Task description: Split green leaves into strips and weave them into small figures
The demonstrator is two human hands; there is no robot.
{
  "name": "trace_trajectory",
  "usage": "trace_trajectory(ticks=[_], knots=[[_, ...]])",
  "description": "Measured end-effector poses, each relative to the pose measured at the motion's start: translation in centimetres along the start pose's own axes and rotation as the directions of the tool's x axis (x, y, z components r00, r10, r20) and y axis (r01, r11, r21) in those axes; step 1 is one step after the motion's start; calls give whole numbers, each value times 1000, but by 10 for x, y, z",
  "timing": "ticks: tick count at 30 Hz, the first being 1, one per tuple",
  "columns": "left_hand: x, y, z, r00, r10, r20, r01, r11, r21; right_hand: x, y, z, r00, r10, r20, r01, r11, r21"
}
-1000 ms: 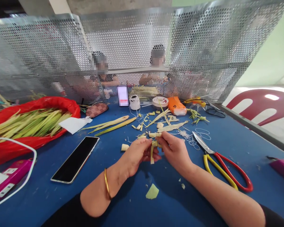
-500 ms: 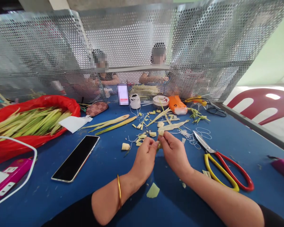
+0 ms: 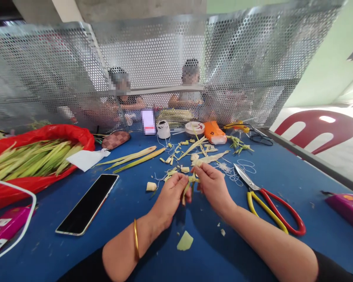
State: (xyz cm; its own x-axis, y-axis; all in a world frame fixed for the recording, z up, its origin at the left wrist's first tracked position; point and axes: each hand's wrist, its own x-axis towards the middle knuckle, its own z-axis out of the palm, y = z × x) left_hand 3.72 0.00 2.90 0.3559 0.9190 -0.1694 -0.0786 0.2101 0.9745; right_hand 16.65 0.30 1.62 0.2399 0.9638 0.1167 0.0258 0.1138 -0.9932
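Above the middle of the blue table [image 3: 129,250], my left hand [image 3: 171,195] and my right hand [image 3: 215,185] come close together. Between them is a small piece of woven leaf strips [image 3: 193,179], with thin greenish ends hanging down. My left thumb and fingers pinch its left side. The right fingers close on its other side, near a pale stub at the top; my fingers partly cover the piece. Pale leaf scraps [image 3: 184,169] lie just beyond both hands. Red-and-yellow-handled scissors [image 3: 257,187] rest to the right, blades pointing away.
A red bag [image 3: 85,137] of green leaf strips [image 3: 44,156] stands at the left, behind a phone [image 3: 90,205]. White thread [image 3: 223,167], a tape roll [image 3: 194,128] and an orange packet [image 3: 214,133] lie farther back. Perforated metal screen [image 3: 159,51] divides off two people beyond.
The leaf piece has turned, and its hanging strips now show between my hands. My right hand has shifted slightly away from my left. The whole view has moved a little.
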Motion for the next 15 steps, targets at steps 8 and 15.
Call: trace_trajectory(ticks=[8,15], knots=[[4,6,-10,991,-44,-126,14,974,-226,1,-7,-4,989,136,-53,-131,987,88],[8,-3,-12,976,-101,-193,48,964,-262,-7,0,1,969,-34,243,80,980,-183]])
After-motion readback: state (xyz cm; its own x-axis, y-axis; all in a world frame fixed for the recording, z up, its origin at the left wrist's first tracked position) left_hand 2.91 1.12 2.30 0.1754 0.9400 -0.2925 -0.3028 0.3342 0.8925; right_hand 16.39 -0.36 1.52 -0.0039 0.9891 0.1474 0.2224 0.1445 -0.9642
